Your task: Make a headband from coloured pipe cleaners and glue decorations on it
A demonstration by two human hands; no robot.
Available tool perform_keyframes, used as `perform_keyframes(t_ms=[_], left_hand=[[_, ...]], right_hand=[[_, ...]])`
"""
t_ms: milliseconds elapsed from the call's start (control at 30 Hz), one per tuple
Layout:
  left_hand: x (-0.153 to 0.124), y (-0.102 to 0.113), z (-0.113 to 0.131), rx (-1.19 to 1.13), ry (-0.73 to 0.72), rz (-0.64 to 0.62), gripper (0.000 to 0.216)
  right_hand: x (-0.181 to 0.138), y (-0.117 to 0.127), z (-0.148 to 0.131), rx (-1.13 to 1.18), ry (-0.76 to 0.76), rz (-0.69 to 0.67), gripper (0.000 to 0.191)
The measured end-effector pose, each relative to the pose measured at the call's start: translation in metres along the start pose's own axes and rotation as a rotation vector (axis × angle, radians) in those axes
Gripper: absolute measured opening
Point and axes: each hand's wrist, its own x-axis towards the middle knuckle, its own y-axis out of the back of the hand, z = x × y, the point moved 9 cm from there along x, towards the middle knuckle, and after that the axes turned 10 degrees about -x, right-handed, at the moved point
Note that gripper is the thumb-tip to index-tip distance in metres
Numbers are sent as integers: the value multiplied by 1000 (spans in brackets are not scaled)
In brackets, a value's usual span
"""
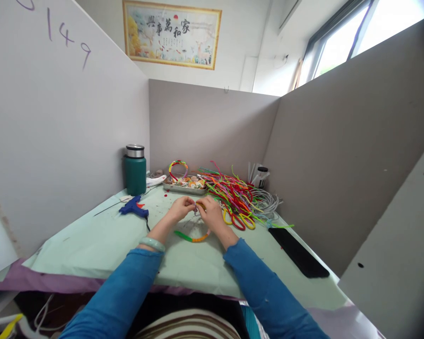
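- Left hand [183,208] and right hand [211,214] are pinching a thin strand [195,208] between nearly closed fingertips.
- Metal tray [185,190] is holding small mixed pieces [197,182].

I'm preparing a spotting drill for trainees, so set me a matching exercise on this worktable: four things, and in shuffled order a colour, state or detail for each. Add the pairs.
Things:
1. Bottle
2. Glue gun
3. Curved strip
4. Left hand

Descriptions:
a. Partly green, partly orange
b. Has a pale bangle at the wrist
c. Standing upright
d. Blue, lying down

Pairs: 1-c, 2-d, 3-a, 4-b
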Motion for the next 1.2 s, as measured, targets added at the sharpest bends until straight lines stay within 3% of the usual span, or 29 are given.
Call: perform_keyframes(t_ms=[367, 633, 967, 1067, 1200], left_hand=[[-6, -6, 3, -13, 62, -55, 20], [-7, -6, 0, -5, 98, -64, 28], [-7, -8, -1, -57, 137, -81, 20], [-5, -9, 4, 36, 27, -114, 16], [-6, -6, 21, 380, -242, -47, 13]], right_hand=[[1, -5, 1, -106, 58, -35, 12], [0, -4, 1, 13, 58, -36, 13], [1, -4, -5, -180, 119, -35, 12], [1, -4, -2, -173, 106, -36, 12], [0, -6, 1, -141, 89, -40, 12]])
